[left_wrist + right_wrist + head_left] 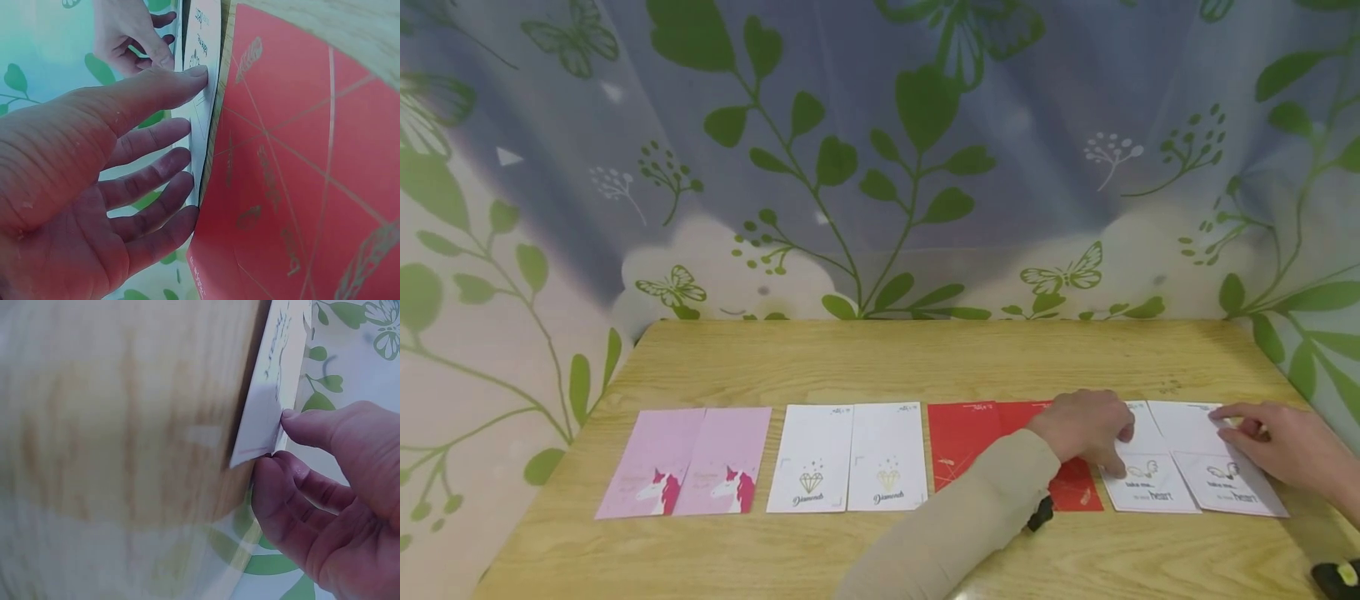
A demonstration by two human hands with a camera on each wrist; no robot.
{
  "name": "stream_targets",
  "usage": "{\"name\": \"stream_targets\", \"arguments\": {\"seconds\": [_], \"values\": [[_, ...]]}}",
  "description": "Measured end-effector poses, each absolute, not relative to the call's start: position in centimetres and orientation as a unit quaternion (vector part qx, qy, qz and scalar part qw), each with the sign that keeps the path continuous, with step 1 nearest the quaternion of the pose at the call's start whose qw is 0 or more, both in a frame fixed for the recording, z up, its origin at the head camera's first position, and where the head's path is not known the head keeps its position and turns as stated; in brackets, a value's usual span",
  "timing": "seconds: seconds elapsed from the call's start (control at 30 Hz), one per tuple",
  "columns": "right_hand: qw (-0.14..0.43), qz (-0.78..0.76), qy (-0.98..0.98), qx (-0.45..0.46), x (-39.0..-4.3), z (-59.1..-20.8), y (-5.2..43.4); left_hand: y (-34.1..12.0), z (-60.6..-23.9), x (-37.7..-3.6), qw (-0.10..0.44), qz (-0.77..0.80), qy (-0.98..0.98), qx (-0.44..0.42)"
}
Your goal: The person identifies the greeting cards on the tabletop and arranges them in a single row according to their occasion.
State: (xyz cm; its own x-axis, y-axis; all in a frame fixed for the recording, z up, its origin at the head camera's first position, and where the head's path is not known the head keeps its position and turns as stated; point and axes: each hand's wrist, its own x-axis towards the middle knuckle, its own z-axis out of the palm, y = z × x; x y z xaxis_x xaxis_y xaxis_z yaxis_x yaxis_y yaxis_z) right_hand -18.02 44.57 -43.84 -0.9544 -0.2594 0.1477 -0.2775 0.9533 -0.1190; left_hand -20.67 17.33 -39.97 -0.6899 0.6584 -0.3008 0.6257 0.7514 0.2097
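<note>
Two white cards with small black print and gold drawings lie side by side at the right of the table. My left hand [1086,425] reaches over the red cards [1075,487] to the left white card [1150,492]. Its thumb and fairly straight fingers touch that card's surface, as the left wrist view also shows. My right hand [1288,442] is at the far right corner of the right white card [1225,492]. In the right wrist view, the thumb and curled index finger pinch this card [265,400] at its edge.
Further left on the wooden table [850,358] lie white cards with diamond prints [811,483] and pink unicorn cards [722,483], in pairs. A curtain [880,242] with leaves and butterflies hangs behind the table's far edge. My left sleeve crosses the front.
</note>
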Motion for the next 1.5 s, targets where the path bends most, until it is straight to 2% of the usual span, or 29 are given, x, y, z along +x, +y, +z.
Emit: {"name": "stream_targets", "arguments": {"seconds": [0.17, 0.5, 0.93, 1.13, 1.5], "values": [[0.058, 0.076, -0.987, 0.127, -17.9, -43.9, 44.5, 17.4, -40.1, -20.7, 0.180, 0.035, 0.918, 0.351], [0.078, 0.099, -0.986, 0.111, -17.4, -43.9, 44.3, 17.1, -39.9, -20.5, 0.168, 0.027, 0.916, 0.363], [0.031, 0.107, -0.991, 0.069, -17.8, -43.7, 44.3, 16.9, -39.6, -21.2, 0.173, 0.081, 0.905, 0.381], [0.013, 0.114, -0.992, 0.059, -18.0, -43.2, 44.4, 15.3, -39.0, -21.7, 0.149, 0.094, 0.904, 0.389], [0.068, 0.129, -0.987, 0.075, -17.6, -43.4, 44.4, 9.7, -37.8, -22.1, 0.080, 0.119, 0.909, 0.391]]}}
